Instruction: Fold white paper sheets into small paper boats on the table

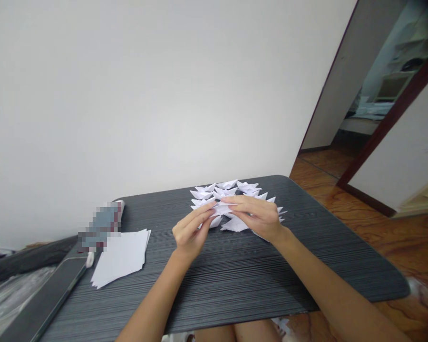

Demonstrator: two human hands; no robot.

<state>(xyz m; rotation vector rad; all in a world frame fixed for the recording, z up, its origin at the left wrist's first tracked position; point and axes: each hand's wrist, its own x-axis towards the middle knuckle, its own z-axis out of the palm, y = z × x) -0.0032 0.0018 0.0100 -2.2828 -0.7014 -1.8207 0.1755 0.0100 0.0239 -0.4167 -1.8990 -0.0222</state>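
Between my two hands is a small piece of folded white paper (222, 208), raised above the dark table. My left hand (193, 230) pinches its left end with thumb and fingers. At the other end, my right hand (258, 214) grips the paper, its fingers reaching over the top. Just behind and below my hands stand several folded white paper boats (225, 192) in rows. My right hand and the held paper hide some of them.
A stack of white paper sheets (123, 256) lies at the left of the dark wood-grain table (242, 289). Beside it is a blurred-out item (102, 225) and a long dark box-like object (46, 304) along the left edge. A white wall (164, 95) rises behind the table.
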